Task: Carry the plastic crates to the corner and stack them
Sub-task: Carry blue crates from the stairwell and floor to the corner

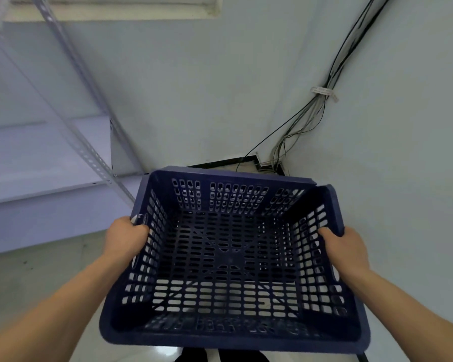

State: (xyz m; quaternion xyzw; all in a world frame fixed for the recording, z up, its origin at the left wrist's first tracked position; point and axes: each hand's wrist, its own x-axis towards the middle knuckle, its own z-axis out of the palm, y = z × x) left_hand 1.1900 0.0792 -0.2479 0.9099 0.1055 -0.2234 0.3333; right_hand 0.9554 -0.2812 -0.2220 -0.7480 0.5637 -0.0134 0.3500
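Both hands hold a dark blue perforated crate [228, 259] off the floor, open side up: the left hand [126, 237] curls over its left rim, the right hand [344, 246] grips the right rim, thumb inside. Beyond it lies the room corner, where cables [322, 100] run down the wall; metal shelving [71, 142] stands left.

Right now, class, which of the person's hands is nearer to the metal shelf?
Left. The left hand grips the side of the crate next to the shelf; the right hand grips the far side, the crate between it and the shelf.
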